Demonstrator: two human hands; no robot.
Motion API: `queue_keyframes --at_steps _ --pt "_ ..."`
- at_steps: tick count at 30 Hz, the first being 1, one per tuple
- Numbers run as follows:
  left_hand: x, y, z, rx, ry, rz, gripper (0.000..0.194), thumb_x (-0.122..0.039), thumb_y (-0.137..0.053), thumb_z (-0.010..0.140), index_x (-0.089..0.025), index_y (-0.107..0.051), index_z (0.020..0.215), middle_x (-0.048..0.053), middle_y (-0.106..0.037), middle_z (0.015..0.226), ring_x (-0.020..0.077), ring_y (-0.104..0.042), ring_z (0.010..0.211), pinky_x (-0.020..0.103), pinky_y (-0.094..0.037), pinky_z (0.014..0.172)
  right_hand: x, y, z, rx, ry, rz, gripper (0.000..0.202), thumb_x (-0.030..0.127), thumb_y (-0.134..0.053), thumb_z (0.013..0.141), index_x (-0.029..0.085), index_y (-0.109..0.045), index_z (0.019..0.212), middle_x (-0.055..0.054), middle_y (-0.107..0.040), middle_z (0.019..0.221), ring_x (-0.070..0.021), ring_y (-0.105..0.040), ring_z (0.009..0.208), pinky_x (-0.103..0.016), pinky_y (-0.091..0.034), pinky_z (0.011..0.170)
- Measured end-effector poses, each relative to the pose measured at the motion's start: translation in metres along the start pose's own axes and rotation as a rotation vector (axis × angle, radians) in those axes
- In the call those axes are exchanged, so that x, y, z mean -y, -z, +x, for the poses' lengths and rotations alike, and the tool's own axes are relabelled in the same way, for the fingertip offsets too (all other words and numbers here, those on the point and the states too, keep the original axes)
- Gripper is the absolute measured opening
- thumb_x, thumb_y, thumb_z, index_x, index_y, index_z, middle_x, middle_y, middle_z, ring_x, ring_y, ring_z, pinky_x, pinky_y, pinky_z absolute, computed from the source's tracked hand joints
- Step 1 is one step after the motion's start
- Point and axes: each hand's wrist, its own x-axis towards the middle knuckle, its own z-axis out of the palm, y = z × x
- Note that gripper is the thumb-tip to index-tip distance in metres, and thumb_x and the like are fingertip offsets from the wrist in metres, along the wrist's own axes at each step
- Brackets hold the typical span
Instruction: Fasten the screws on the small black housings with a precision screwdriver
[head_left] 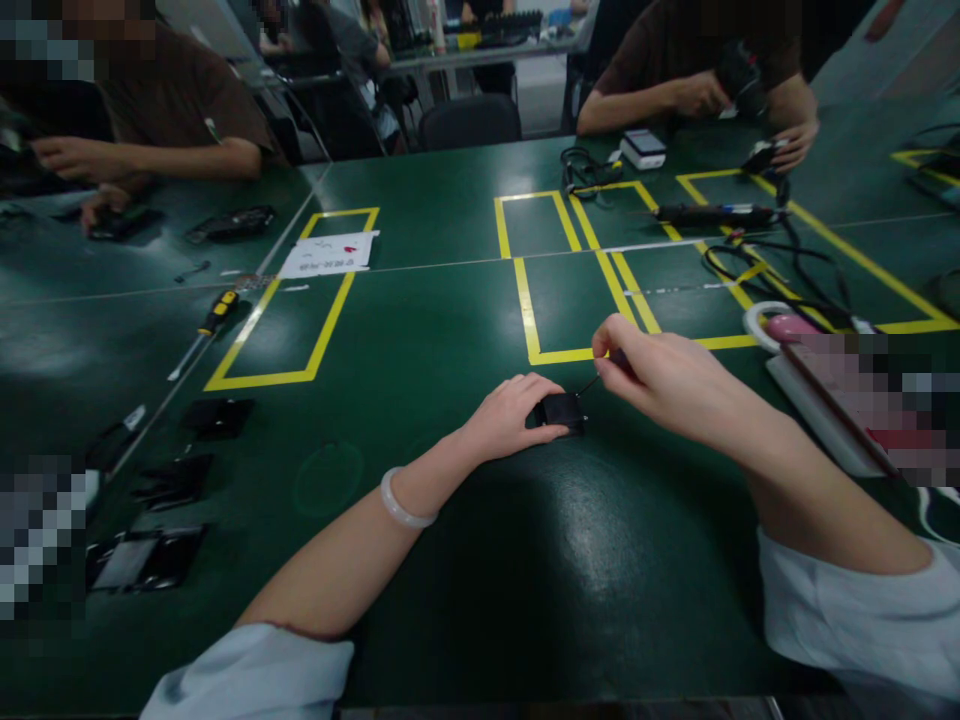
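Observation:
A small black box-like part (562, 411) lies on the green table (450, 560) near the middle of the view. My left hand (517, 418) is closed around its left side, thumb along the near edge and fingers over the far edge. To the right, my right hand (634, 370) pinches a thin dark tool (589, 385) whose tip reaches the part's upper right corner. The tool's handle is mostly hidden by my fingers. A small metallic pin sticks out at the part's right side.
At the left lie a yellow-black screwdriver (219, 314) and black parts (216, 417). Tape rectangles and a paper label (330, 254) mark the table. Right are cables (795, 280), an electric screwdriver (716, 215) and a white roll (757, 325). Two people work across the table.

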Motion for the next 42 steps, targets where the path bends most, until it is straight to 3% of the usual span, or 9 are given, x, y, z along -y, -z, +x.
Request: queue_keyframes --at_steps 5,14,22,30,37,42 --pt "0.0003 0.0005 0.0002 0.000 -0.011 0.001 0.042 -0.048 -0.060 0.087 -0.020 -0.053 0.117 0.008 -0.060 0.116 0.0236 -0.055 0.107 0.037 -0.043 0.093 -0.0012 -0.0017 0.0007 -0.023 -0.003 -0.065 0.024 0.043 -0.039 0.094 0.022 -0.050 0.095 -0.001 -0.061 0.069 -0.0181 -0.056 0.060 -0.028 -0.025 0.053" --pt "-0.0007 0.0013 0.0002 0.012 -0.001 -0.001 0.042 -0.049 -0.059 0.087 -0.021 -0.052 0.118 0.008 -0.060 0.117 0.0246 -0.055 0.109 0.039 -0.043 0.095 -0.0028 -0.0010 -0.0007 -0.037 0.007 -0.024 0.019 0.033 -0.036 0.095 0.020 -0.048 0.102 -0.003 -0.064 0.073 -0.0174 -0.056 0.060 -0.028 -0.027 0.054" --pt "0.0000 0.0008 0.0006 0.007 -0.014 0.006 0.042 -0.050 -0.058 0.088 -0.020 -0.053 0.117 0.008 -0.060 0.116 0.0241 -0.055 0.108 0.038 -0.043 0.093 0.0004 -0.0019 0.0006 -0.031 -0.042 -0.116 0.023 0.041 -0.039 0.095 0.022 -0.050 0.095 -0.002 -0.062 0.069 -0.0190 -0.057 0.061 -0.028 -0.024 0.053" --pt "0.0004 0.0006 0.0006 0.009 -0.015 0.006 0.042 -0.049 -0.058 0.088 -0.020 -0.053 0.117 0.008 -0.060 0.115 0.0236 -0.055 0.108 0.037 -0.043 0.093 0.0004 -0.0019 0.0011 -0.024 -0.032 -0.056 0.018 0.033 -0.037 0.094 0.020 -0.047 0.103 -0.001 -0.063 0.073 -0.0183 -0.056 0.060 -0.028 -0.026 0.053" --pt "-0.0001 0.0010 0.0008 0.008 -0.014 -0.005 0.040 -0.048 -0.059 0.088 -0.020 -0.053 0.116 0.007 -0.060 0.116 0.0237 -0.055 0.108 0.037 -0.043 0.092 0.0016 -0.0013 0.0009 -0.023 -0.044 -0.072 0.021 0.040 -0.039 0.094 0.022 -0.048 0.097 -0.001 -0.062 0.070 -0.0191 -0.057 0.061 -0.028 -0.025 0.052" --pt "-0.0008 0.0017 0.0008 0.018 0.000 -0.004 0.041 -0.049 -0.058 0.088 -0.021 -0.053 0.117 0.008 -0.060 0.117 0.0247 -0.056 0.108 0.039 -0.043 0.093 0.0007 -0.0017 0.0012 -0.004 -0.039 -0.045 0.018 0.033 -0.037 0.094 0.020 -0.047 0.102 -0.002 -0.063 0.073 -0.0185 -0.057 0.061 -0.028 -0.027 0.053"
